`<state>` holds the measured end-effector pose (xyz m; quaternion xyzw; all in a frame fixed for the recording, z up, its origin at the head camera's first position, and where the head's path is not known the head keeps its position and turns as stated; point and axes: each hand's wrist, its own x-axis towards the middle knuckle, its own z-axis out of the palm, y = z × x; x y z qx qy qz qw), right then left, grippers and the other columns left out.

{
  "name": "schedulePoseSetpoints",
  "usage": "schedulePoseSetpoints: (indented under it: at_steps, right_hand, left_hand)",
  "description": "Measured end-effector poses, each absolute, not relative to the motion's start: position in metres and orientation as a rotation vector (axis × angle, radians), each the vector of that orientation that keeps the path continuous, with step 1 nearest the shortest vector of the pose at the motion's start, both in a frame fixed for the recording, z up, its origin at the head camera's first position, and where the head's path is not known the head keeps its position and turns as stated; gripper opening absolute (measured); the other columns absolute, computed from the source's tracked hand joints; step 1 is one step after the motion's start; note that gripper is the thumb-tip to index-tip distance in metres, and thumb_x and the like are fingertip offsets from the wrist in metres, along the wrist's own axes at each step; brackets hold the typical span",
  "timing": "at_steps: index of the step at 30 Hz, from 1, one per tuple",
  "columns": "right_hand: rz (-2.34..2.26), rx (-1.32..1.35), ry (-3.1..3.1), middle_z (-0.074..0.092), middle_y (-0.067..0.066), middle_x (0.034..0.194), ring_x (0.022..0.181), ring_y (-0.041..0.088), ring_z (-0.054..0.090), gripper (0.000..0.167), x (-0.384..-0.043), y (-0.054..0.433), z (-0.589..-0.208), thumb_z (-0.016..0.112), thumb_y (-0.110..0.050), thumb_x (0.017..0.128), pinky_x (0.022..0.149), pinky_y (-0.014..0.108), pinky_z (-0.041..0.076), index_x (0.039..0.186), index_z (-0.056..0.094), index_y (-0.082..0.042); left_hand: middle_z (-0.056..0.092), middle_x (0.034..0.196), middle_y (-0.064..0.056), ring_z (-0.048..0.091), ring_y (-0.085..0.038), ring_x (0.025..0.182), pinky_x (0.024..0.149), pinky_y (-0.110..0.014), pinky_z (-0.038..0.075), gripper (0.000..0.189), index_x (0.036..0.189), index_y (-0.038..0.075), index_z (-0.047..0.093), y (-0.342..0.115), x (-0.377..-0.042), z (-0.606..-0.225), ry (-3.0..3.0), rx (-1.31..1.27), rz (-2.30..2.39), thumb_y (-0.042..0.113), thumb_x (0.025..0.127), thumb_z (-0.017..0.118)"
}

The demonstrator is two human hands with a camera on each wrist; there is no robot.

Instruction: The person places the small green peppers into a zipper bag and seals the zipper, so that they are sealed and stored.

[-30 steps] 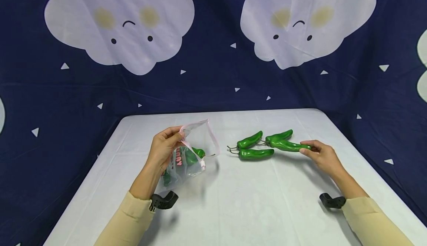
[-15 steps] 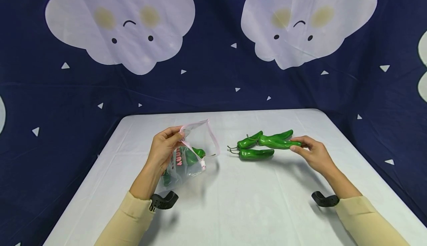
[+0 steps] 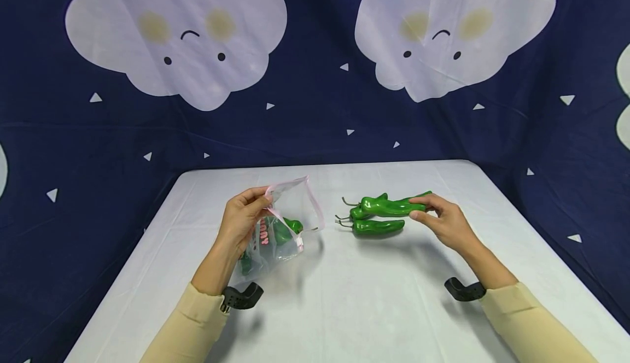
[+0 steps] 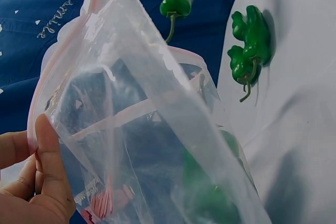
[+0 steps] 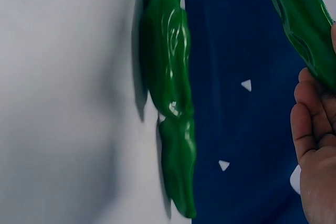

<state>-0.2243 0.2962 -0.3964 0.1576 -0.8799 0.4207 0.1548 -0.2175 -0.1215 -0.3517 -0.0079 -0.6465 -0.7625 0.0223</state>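
Note:
My left hand [image 3: 242,218] pinches the pink-edged rim of a clear zip bag [image 3: 295,204], whose mouth gapes toward the right. Inside the bag show green peppers [image 3: 290,229], blurred by the plastic. With thumb and fingertips my right hand [image 3: 445,223] grips the tip of a green chili pepper [image 3: 386,207], its stem pointing left, held above the table. Below it on the cloth lie more green peppers: a front one [image 3: 378,227] and others partly hidden behind the held one. The right wrist view shows the held pepper [image 5: 304,22] raised apart from two lying peppers [image 5: 167,51].
A white cloth covers the table [image 3: 344,308]. Behind its far edge hangs a dark blue curtain [image 3: 315,106] with white clouds and small triangles. A black band [image 3: 241,296] sits on the left wrist, and another black band [image 3: 464,291] on the right.
The right hand has moved left with the pepper it grips, passing it over the lying peppers toward the bag. The left hand and the bag have stayed in place.

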Motion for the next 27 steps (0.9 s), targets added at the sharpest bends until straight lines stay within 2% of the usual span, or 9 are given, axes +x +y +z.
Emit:
schedulePoseSetpoints:
  at_steps: [6,11,14,19,27]
  right_hand:
    - [1.238,0.579,-2.474,0.064,-0.015,0.098,0.081,0.002,0.053,0.027,-0.224,0.279,-0.391,0.068,-0.017,0.086,0.062,0.019,0.044,0.112,0.067,-0.014]
    - [1.265,0.631,-2.483,0.066,-0.003,0.105,0.087,-0.002,0.055,0.028,-0.223,0.262,-0.385,0.069,-0.015,0.085,0.066,0.019,0.048,0.114,0.066,-0.012]
    - [1.278,0.657,-2.483,0.066,0.003,0.107,0.088,0.001,0.057,0.029,-0.225,0.253,-0.383,0.069,-0.015,0.085,0.068,0.019,0.048,0.114,0.066,-0.01]
    - [1.302,0.686,-2.481,0.066,0.003,0.104,0.084,0.006,0.058,0.028,-0.229,0.24,-0.382,0.069,-0.017,0.085,0.069,0.019,0.049,0.112,0.067,-0.012]
    - [1.243,0.763,-2.464,0.069,0.003,0.101,0.082,0.004,0.057,0.028,-0.232,0.218,-0.378,0.071,-0.018,0.083,0.07,0.02,0.049,0.11,0.068,-0.013]
  left_hand:
    - [0.061,0.088,0.004,0.059,-0.007,0.077,0.069,-0.016,0.054,0.032,0.118,-0.006,0.056,-0.121,-0.217,-0.352,-2.016,-0.014,-2.358,0.009,0.091,0.062]
    - [0.061,0.089,0.004,0.059,-0.007,0.077,0.069,-0.016,0.054,0.032,0.12,-0.007,0.055,-0.121,-0.217,-0.351,-2.022,-0.009,-2.355,0.008,0.091,0.06]
    - [0.061,0.088,0.005,0.059,-0.008,0.077,0.068,-0.016,0.054,0.031,0.119,-0.007,0.055,-0.121,-0.217,-0.35,-2.011,-0.006,-2.36,0.006,0.091,0.06]
    - [0.061,0.089,0.005,0.059,-0.007,0.077,0.068,-0.016,0.054,0.033,0.119,-0.007,0.055,-0.121,-0.217,-0.35,-2.008,-0.014,-2.361,0.008,0.09,0.062]
    - [0.061,0.091,0.003,0.06,-0.007,0.077,0.07,-0.017,0.054,0.033,0.12,-0.007,0.054,-0.122,-0.218,-0.351,-2.011,-0.022,-2.361,0.007,0.091,0.06]
